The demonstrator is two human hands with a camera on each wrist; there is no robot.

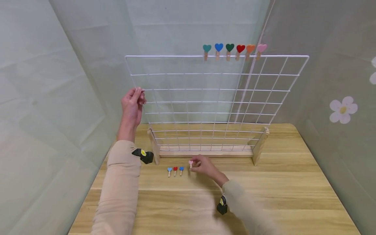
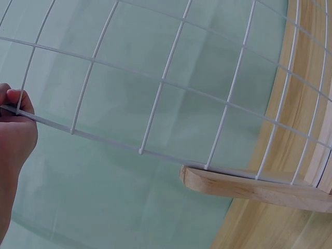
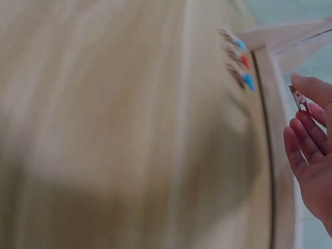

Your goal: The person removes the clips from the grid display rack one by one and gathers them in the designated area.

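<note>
Left hand [image 1: 132, 106] pinching white wire grid panel [image 1: 215, 101] edge; right hand [image 1: 205, 166] apparently pinching pink heart clothespin [image 1: 191, 163] above counter [image 1: 293, 186], three heart clothespins [image 1: 175, 170] just left.

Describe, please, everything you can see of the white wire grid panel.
The white wire grid panel is a thin-wire mesh of square cells standing upright in a light wooden base on the table. Six heart-topped clips sit along the right part of its top edge. The left hand pinches its left edge about halfway up.
</note>
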